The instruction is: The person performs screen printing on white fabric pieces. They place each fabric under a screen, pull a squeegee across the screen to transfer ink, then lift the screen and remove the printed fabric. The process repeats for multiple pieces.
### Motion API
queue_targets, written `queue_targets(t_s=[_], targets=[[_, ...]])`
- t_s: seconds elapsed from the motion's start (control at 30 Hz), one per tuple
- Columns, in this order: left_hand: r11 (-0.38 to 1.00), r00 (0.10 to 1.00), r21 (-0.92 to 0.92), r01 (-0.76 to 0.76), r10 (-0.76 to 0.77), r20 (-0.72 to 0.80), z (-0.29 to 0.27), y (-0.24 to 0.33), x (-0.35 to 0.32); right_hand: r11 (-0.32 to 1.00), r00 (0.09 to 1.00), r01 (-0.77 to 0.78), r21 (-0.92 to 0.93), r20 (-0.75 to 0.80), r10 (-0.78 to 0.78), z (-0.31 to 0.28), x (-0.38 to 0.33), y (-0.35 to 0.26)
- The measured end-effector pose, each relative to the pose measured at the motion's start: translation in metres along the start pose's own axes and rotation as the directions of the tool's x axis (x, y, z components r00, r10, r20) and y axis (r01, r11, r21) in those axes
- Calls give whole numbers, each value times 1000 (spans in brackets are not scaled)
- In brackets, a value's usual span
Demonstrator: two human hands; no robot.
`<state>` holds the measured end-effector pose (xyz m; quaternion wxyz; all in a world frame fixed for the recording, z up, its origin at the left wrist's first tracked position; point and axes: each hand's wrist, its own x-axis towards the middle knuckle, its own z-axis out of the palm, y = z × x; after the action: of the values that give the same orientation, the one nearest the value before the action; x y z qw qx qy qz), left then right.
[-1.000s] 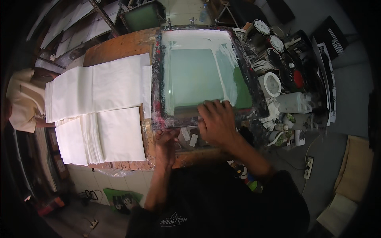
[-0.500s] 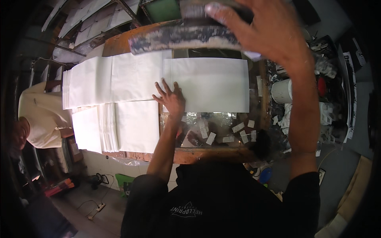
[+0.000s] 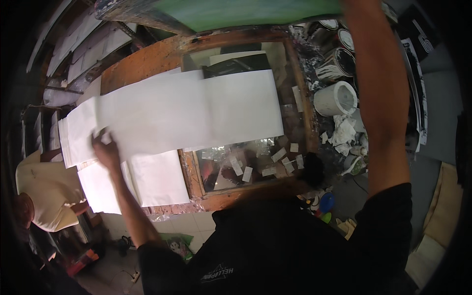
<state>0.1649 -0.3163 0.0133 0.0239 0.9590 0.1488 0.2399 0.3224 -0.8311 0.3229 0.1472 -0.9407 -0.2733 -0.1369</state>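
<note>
Left hand [image 3: 106, 149] curled at white sheet [image 3: 162, 113], grip unclear; right hand cut off, unseen.

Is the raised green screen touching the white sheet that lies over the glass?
Apart. The head view shows it: the screen is up beyond the sheet, with orange wood visible between them.

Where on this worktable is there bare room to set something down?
Bare wood shows behind the white sheets, left of the glass panel. Pale scraps litter the panel's front; cans and a white bucket crowd the right side.
</note>
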Motion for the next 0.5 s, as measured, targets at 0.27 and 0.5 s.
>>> queue_targets(t_s=[0.27, 0.5], targets=[[720, 958, -679, -144, 273, 87, 65, 240, -121, 999, 954, 43, 6, -298, -39, 32, 2, 11], [794, 892, -602, -90, 334, 306, 83, 412, -270, 987, 973, -134, 84, 199, 115, 7, -29, -17]])
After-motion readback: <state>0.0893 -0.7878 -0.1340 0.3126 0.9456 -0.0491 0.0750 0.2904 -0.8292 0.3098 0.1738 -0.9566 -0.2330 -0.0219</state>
